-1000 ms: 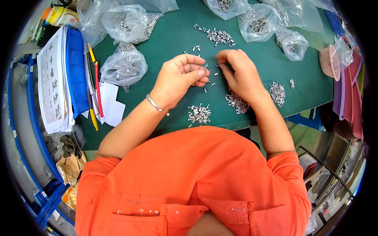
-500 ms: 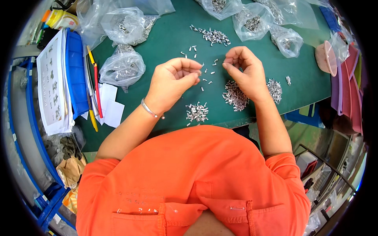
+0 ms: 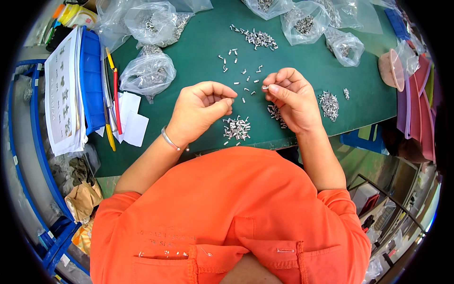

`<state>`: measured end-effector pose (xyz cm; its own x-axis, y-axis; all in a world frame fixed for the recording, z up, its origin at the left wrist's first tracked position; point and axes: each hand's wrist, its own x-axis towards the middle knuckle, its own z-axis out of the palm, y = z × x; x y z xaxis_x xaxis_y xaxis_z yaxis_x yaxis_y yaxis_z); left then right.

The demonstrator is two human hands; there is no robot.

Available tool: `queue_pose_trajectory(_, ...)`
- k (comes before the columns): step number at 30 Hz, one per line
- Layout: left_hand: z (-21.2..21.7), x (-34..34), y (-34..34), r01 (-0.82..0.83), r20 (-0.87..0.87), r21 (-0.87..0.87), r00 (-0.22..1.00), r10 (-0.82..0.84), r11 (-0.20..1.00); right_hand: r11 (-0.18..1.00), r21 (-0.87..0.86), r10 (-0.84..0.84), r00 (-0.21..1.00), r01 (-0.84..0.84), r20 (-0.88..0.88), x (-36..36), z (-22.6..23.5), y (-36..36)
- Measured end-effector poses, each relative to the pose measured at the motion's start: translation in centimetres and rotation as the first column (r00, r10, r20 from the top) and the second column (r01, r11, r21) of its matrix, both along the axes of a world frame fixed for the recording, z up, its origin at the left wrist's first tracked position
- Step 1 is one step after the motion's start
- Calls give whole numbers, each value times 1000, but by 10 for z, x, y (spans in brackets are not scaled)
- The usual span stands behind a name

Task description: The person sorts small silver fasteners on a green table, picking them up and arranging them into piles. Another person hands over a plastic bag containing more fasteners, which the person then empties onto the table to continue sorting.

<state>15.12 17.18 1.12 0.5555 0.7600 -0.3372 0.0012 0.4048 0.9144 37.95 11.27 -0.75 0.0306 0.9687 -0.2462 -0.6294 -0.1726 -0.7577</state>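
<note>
My left hand (image 3: pixel 201 111) hovers over the green table (image 3: pixel 198 57), its thumb and fingertips pinched together on a tiny silver metal part that barely shows. My right hand (image 3: pixel 292 98) pinches another small silver part (image 3: pixel 266 87) between thumb and forefinger. A small pile of such parts (image 3: pixel 236 128) lies just below and between the hands. Loose parts (image 3: pixel 241 75) are scattered on the mat above the hands. A second pile (image 3: pixel 328 104) lies to the right of my right hand, and another one (image 3: pixel 274 112) is half hidden under it.
Clear plastic bags of metal parts (image 3: pixel 149 73) line the table's far side and left. A further pile of parts (image 3: pixel 255 38) lies at the back. A blue tray with papers (image 3: pixel 90 80), pens (image 3: pixel 113 99), white paper slips (image 3: pixel 132 120) sit left; a pink dish (image 3: pixel 392 68) right.
Both hands have drawn slightly apart and toward me. The right hand has lifted off the table with a part pinched in it; the left stays pinched.
</note>
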Motion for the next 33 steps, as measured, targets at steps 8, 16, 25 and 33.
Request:
queue_pose_trajectory(8,2,15,-5,91,38,-37,995,-90,995,972,233,-91,973,40,213,-27,4,-16)
queue_pose_trajectory(16,-7,-1,-13,272,-277,316,943,-186,909,964,185,-18,649,-191,761,-33,13,-30)
queue_pose_trajectory(25,-15,-8,-13,416,-389,712,904,-176,565,878,292,-341,-68,-379,938,-9,-4,22)
queue_pose_trajectory(33,-15,-9,-11,420,-397,693,901,-176,586,815,353,-211,333,-459,919,-25,9,-8)
